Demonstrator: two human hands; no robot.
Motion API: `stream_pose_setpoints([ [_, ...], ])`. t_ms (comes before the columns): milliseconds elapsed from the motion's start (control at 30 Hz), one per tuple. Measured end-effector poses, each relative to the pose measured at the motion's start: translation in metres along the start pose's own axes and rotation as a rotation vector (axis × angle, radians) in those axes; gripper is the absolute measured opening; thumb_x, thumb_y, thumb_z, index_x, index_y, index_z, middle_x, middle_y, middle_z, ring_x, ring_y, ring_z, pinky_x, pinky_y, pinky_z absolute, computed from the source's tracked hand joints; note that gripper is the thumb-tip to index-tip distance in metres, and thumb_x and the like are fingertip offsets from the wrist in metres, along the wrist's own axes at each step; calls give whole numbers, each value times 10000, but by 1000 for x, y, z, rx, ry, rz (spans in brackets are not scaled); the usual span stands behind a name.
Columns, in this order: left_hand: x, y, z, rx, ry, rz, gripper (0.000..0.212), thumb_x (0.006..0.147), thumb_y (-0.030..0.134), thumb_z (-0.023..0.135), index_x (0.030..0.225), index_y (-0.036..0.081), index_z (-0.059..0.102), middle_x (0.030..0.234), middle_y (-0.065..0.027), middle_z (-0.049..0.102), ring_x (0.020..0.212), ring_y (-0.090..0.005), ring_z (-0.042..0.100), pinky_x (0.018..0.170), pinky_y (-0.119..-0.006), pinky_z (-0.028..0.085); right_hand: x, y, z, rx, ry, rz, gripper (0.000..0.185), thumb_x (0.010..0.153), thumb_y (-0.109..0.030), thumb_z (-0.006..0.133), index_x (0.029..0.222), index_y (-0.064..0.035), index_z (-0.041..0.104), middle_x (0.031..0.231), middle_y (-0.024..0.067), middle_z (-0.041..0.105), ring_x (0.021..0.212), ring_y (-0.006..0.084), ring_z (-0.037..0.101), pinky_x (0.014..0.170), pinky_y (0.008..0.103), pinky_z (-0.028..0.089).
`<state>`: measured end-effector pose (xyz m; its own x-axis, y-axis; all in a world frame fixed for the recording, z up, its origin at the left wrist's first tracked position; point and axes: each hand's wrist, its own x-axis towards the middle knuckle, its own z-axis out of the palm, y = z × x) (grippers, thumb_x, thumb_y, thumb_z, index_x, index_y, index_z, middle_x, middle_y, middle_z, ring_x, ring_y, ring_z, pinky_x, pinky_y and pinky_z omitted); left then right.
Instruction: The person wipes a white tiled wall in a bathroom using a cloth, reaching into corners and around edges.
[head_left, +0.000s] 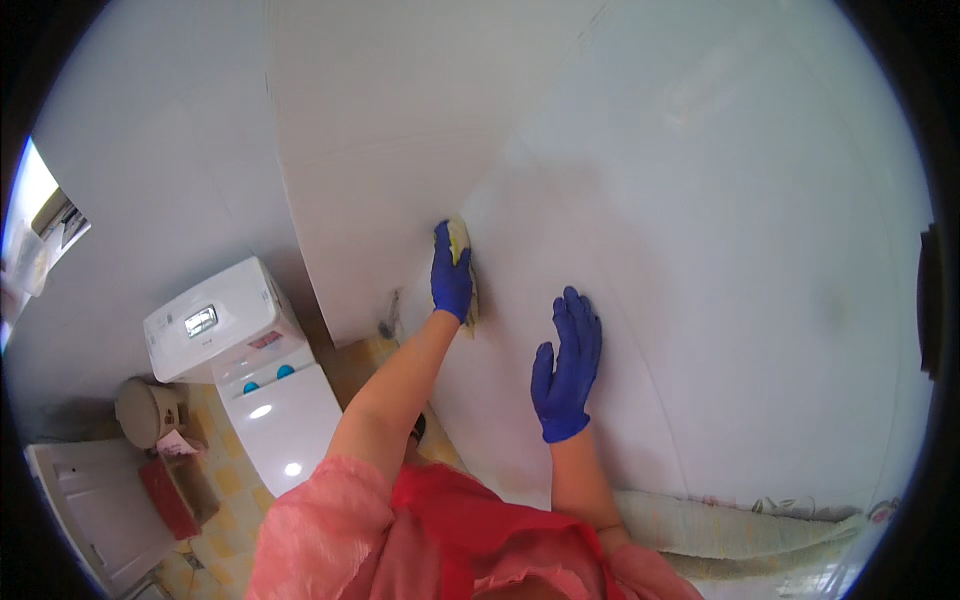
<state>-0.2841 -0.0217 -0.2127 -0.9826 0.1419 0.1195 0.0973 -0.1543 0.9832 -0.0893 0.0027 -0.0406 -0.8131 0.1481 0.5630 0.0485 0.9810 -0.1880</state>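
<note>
My left hand, in a blue glove, presses a pale yellow cloth against a smooth white wall panel. Part of the cloth hangs below that hand's wrist side. To the right and lower, my right hand, gloved in the same blue, is spread flat near the panel with its thumb apart and nothing in it. Whether its palm touches the surface is hard to tell. A dark fitting sits on the wall left of my left forearm.
A white toilet with its lid down stands at the left, below its cistern. Beside it are a round beige bin, a red-sided box and a white panelled board on yellow tiles. A patterned ledge runs at the lower right.
</note>
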Motion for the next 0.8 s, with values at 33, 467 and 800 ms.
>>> stream_pose_setpoints([
  [33, -2, 0, 0, -17, 12, -8, 625, 966, 77, 509, 1525, 79, 231, 1549, -160, 321, 1419, -307, 329, 1143, -342, 270, -3, 1, 1, -4, -13, 14, 462, 941, -174, 462, 1374, -12, 479, 1466, 185, 433, 1360, 380, 382, 1125, 506, 262],
  [467, -187, -15, 31, -8, -140, -69, 772, 923, -18, 532, 1556, 99, 105, 1579, -183, 240, 1461, -312, 239, 1168, -354, 225, -22, 6, 3, 41, 16, 22, 464, 961, -245, 442, 1361, -16, 497, 1459, 177, 446, 1348, 380, 396, 1128, 509, 254],
  [800, -110, -3, 19, 111, -78, -72, 763, 928, -21, 520, 1555, 78, 98, 1589, -159, 228, 1447, -241, 274, 1156, -306, 249, -67, 8, 4, 63, -56, 113, 486, 906, -148, 500, 1376, -25, 492, 1459, 177, 445, 1349, 385, 392, 1131, 482, 267],
])
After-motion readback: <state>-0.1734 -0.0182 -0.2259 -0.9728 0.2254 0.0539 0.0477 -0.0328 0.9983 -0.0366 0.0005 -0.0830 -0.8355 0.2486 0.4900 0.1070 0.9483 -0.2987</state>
